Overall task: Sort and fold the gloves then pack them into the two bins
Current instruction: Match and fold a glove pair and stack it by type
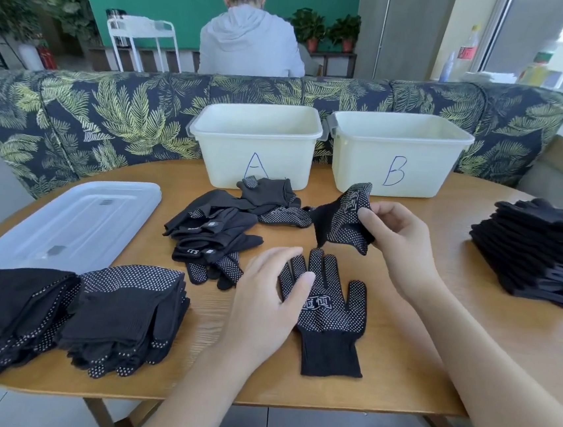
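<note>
Right hand [395,234] pinches a crumpled dotted glove [345,216] above the tabletop [399,328]; its fingers partly buried in the fabric. Left hand [264,301], fingers loosely spread, rests over the fingers of a flat dotted glove [329,314], covering its left edge. Loose glove heap [217,227] in front of bin A [256,142]; bin B [399,152] beside it, interiors not visible. Right-side stack [537,251] cut off by frame.

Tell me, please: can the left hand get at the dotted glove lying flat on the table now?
Probably yes. The left hand hangs open right beside the flat dotted glove, its fingertips over the glove's fingers, and nothing lies between them.
</note>
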Motion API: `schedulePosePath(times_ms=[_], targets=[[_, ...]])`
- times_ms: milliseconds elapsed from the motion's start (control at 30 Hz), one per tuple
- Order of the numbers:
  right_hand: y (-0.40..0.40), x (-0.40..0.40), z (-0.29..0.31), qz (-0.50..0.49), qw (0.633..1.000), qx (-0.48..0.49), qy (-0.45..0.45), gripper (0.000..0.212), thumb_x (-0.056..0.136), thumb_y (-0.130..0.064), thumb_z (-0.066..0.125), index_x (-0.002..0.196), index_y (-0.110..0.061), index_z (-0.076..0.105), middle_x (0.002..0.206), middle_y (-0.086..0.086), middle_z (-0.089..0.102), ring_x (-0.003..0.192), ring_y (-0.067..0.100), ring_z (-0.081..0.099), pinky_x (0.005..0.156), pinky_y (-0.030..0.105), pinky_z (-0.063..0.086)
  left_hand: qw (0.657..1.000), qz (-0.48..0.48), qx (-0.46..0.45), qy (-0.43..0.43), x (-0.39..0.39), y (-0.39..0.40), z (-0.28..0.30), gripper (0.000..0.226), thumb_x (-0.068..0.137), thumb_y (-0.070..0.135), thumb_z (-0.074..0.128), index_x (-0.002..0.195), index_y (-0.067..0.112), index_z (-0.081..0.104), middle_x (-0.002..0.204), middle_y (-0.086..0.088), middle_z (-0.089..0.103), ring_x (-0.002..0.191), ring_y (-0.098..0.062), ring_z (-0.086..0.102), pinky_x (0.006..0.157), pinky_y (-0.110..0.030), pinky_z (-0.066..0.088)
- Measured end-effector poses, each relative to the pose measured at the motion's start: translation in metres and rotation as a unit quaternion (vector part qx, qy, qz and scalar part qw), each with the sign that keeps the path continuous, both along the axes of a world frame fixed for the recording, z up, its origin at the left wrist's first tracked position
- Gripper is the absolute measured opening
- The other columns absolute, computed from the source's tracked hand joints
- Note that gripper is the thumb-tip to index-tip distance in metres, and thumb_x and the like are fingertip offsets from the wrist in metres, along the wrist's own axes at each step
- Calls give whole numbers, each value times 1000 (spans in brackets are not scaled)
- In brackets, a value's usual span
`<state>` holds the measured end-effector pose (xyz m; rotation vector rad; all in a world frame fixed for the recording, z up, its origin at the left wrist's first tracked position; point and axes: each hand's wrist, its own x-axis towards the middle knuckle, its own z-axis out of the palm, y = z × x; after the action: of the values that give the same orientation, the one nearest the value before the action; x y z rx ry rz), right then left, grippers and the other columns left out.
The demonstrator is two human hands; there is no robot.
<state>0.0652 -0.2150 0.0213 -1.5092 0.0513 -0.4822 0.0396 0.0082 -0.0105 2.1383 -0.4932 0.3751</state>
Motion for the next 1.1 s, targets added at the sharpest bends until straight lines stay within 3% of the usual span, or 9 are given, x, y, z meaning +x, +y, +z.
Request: schedulePosePath(times_ms=[67, 133, 233, 333, 433, 600, 733, 933, 1100], targets=[[2, -24, 3, 14, 999, 43, -6, 8, 94, -17, 72, 93, -12, 67, 91, 11, 74, 79, 21, 64, 73, 33, 52, 999, -4, -40, 14, -3, -1, 3, 38, 97, 41, 64, 135, 38, 61, 131, 30, 56, 130, 8, 47, 108, -21, 42], [5, -49, 3, 27, 995, 97, -14, 12, 89, -19, 73, 92, -10, 66, 89, 11, 72, 77, 23, 62, 66, 30, 51, 996, -22, -86, 31, -6, -2, 8, 38, 97, 36, 65, 134, 45, 58, 130, 35, 55, 127, 5, 51, 101, -15, 45], [12, -72, 3, 46, 990, 131, -7, 19, 83, -22, 73, 91, -7, 65, 85, 11, 70, 70, 22, 59, 57, 25, 46, 989, -58, -132, 39, -9, -5, 12, 39, 99, 32, 65, 133, 51, 59, 140, 25, 53, 132, -1, 52, 101, -18, 48], [16, -81, 5, 90, 983, 160, 8, 18, 77, -22, 76, 86, -11, 66, 83, 11, 71, 69, 21, 62, 59, 26, 48, 978, -101, -171, 70, -12, -6, 14, 37, 96, 38, 65, 128, 57, 62, 147, 19, 49, 135, -8, 52, 107, -26, 48], [16, -86, 10, 137, 972, 188, 29, 5, 79, -13, 70, 78, -14, 65, 79, 9, 69, 66, 21, 63, 57, 29, 51, 968, -127, -194, 95, -14, -6, 16, 32, 92, 42, 67, 124, 50, 69, 147, 17, 51, 136, -14, 53, 109, -35, 47], [8, -87, 7, 188, 963, 179, 67, 16, 79, -6, 77, 78, -14, 64, 80, 11, 66, 62, 19, 61, 48, 25, 49, 937, -176, -240, 181, -17, -1, 23, 28, 85, 28, 74, 112, 28, 80, 132, 14, 67, 113, -10, 68, 96, -25, 53], [1, -85, 7, 204, 964, 147, 84, 20, 76, -4, 74, 93, -8, 65, 89, 15, 71, 68, 22, 67, 56, 26, 54, 926, -195, -238, 219, -21, 1, 22, 20, 86, 11, 75, 103, 18, 82, 103, 2, 79, 103, -12, 71, 88, -25, 54], [-7, -77, 8, 157, 979, 105, 75, 46, 71, -1, 74, 115, -10, 65, 102, 7, 75, 82, 20, 70, 66, 28, 59, 927, -203, -203, 240, -21, 6, 16, 31, 94, 5, 69, 116, 25, 78, 113, 0, 77, 110, -20, 70, 98, -37, 56], [-10, -71, 0, 32, 998, 45, 28, 40, 79, -9, 81, 115, -15, 67, 117, 4, 74, 106, 22, 73, 90, 30, 57, 934, -201, -185, 230, -22, 3, 16, 41, 98, -2, 62, 129, 23, 69, 127, 14, 71, 120, -6, 65, 99, -24, 52]])
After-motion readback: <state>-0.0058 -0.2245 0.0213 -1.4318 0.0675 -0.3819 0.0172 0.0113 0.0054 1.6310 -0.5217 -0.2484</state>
